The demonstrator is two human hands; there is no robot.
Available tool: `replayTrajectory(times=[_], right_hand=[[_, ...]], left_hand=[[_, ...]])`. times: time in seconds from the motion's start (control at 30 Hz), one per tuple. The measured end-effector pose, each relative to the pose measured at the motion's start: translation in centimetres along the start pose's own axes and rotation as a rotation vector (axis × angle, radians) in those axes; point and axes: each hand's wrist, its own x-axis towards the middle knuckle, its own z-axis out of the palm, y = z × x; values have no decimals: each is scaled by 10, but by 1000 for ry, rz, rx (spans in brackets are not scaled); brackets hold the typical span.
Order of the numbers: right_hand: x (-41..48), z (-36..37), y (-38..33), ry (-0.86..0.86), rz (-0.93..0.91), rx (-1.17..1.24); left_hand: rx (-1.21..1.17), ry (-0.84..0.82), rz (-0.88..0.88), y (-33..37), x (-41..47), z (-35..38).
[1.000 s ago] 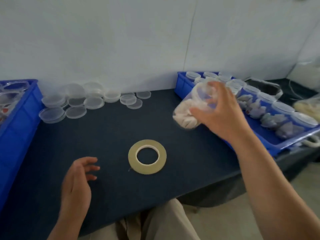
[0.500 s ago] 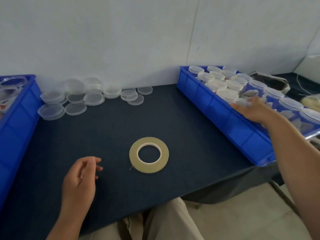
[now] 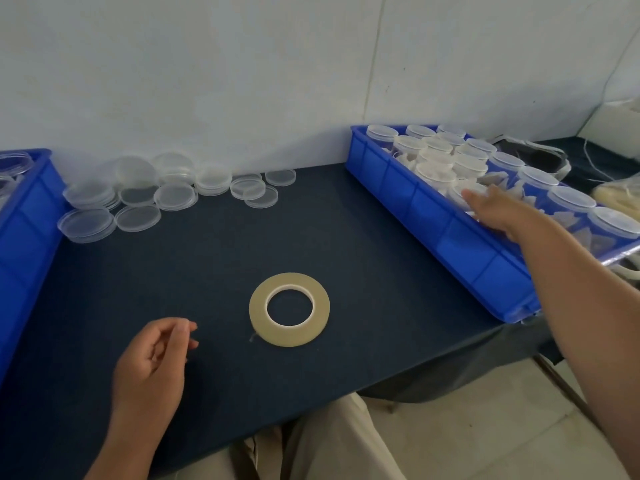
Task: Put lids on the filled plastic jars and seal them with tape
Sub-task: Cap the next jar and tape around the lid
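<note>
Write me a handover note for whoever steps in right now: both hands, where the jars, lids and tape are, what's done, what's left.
Left hand: loosely curled over the table, holding nothing.
Right hand: flat, fingers straight, over the lidded jars in the right blue tray.
Tape roll: flat mid-table, untouched.
Loose lids: piled back left.
Done: jars in view there carry lids; tape seals can't be made out.
Left: fetch the next jar; left blue tray contents unclear.

A small packing workshop: a blue plastic bin (image 3: 408, 199) of lidded clear jars (image 3: 571, 199) at two o'clock, loose clear round lids (image 3: 138, 195) at ten.
</note>
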Motion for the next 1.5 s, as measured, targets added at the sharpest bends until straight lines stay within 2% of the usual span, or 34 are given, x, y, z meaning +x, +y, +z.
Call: replayTrajectory(times=[0.2,0.3,0.37,0.43,0.53,0.57,0.63,0.7,0.77,0.87,1.0,1.1,1.17,1.23,1.3,1.33,1.37,1.43,1.5], right_hand=[[-15,-7,-9,-45,12,-45],[-33,-27,-15,60,-7,-19],[-53,-36,-26,217,-120,15],[-83,-34,-47,304,-330,179],[-150,-5,-86,166,-653,598],[-173,12,-95,88,-728,682],[-217,56,-109,-44,-856,703],[-259,109,-118,-184,-882,718],[-295,160,-122,-360,-811,777],[-326,217,-121,-488,-792,722],[-333,231,-117,-457,-1046,517],[-329,234,-115,-448,-1103,415],[-328,237,-115,-441,-1073,393],[-327,238,-115,-467,-1020,424],[-326,237,-116,-495,-979,458],[-326,236,-116,-506,-968,466],[-326,236,-116,-513,-966,469],[-326,235,-115,-518,-967,470],[-327,234,-116,-521,-965,477]], left_hand=[[7,2,-7,-2,0,-2],[22,-1,-26,-3,1,-2],[11,2,-25,-2,1,-2],[-14,8,-18,-1,1,-1],[-72,20,-42,1,0,-1],[-85,24,-51,1,-1,-1],[-94,21,-64,0,-1,-2],[-100,13,-55,0,-1,-4],[-117,12,-23,2,-2,-6],[-156,16,-8,3,-3,-9],[-241,23,-74,9,-6,-18],[-237,15,-78,19,-7,-44],[-169,89,2,32,0,-75],[-33,303,72,45,20,-114],[254,531,86,54,49,-158],[424,570,63,56,67,-181],[590,525,5,55,89,-204],[921,269,-215,53,131,-237],[1095,70,-364,50,160,-255]])
